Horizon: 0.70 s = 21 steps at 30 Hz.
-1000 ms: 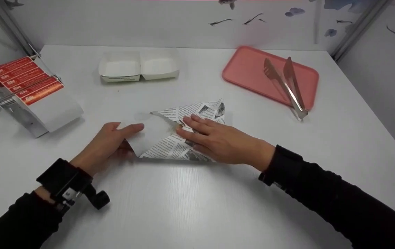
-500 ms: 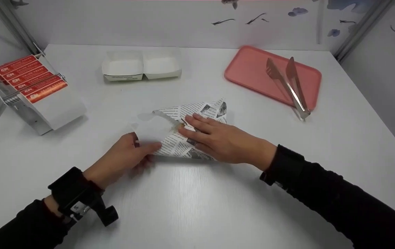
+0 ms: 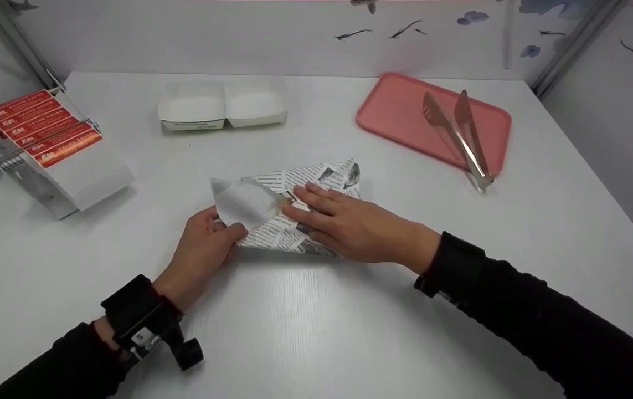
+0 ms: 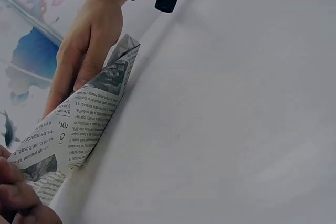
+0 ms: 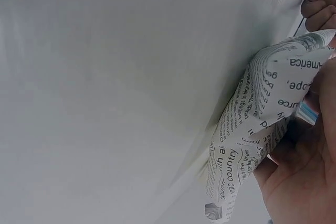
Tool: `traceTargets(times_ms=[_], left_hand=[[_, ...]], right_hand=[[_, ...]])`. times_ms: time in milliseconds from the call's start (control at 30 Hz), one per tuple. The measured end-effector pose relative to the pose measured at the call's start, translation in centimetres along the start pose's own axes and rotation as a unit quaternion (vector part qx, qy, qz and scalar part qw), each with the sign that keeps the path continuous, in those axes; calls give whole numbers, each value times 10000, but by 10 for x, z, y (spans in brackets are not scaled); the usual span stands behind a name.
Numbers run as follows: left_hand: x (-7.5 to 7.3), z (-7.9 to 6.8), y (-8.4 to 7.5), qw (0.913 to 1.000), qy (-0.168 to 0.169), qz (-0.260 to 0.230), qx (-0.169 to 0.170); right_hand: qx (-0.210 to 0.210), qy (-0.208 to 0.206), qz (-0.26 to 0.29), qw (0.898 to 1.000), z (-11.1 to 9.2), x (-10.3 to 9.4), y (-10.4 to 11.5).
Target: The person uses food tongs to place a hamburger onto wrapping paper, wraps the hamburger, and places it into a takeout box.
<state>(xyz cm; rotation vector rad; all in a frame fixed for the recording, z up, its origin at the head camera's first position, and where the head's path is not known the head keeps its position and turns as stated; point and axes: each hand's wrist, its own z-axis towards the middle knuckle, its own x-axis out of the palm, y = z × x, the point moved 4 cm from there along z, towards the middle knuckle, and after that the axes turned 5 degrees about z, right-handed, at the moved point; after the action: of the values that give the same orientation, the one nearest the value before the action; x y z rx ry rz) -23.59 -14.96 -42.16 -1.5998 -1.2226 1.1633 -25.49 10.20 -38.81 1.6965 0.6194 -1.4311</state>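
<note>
A sheet of newsprint-patterned wrapping paper [image 3: 272,236] lies folded in the middle of the white table, its plain white flap [image 3: 238,200] towards the left. My left hand [image 3: 205,238] pinches the near left edge of the sheet between thumb and fingers. Spread almost straight, the fingers of my right hand [image 3: 352,224] press on the folded part from above. A small tan bit shows at the fold beside the right fingertips; whatever else is inside is hidden. In the right wrist view the printed paper [image 5: 247,114] bulges beneath the right hand [image 5: 302,187].
Behind the paper stands an opened white clamshell box [image 3: 255,105]. A pink tray [image 3: 399,119] at the back right carries metal tongs [image 3: 463,144], whose end overhangs its front edge. On the left is a wire rack [image 3: 39,183] of red-and-white paper sleeves [image 3: 53,130].
My left hand has moved from the flap's left end to the near edge, right and towards me. The flap's left end now lifts in a curl. The right hand stays put.
</note>
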Motion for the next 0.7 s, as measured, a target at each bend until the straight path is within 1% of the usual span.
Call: traceTargets(times_ms=[133,267,333,400,467,533,667,700], left_hand=[[3,3,-7,9996,-134,38,254],[10,3,-14,9982,24,105,585],[16,2,-17,9960,92,303,835],[22,1,-23,9907,107,670,1183],[27,0,-30,9820,72,1103,1534],[32,0,-38,9705,52,1518,1871],[41,2,-52,9439,-41,2285,2383],[43,3,-55,9349,-84,2504,2513]], right_hand=[[-56,-19,-18,10000,0,0,1],[-78,-81,-40,9999,0,-1,2],[-80,-89,-45,9999,0,-1,3],[-80,-83,-77,9999,1,-1,3],[-67,-42,-89,9999,1,-1,3],[-20,-14,-77,10000,1,-1,3],[59,-121,-63,9999,1,-1,7],[60,-182,-78,9998,1,-1,8]])
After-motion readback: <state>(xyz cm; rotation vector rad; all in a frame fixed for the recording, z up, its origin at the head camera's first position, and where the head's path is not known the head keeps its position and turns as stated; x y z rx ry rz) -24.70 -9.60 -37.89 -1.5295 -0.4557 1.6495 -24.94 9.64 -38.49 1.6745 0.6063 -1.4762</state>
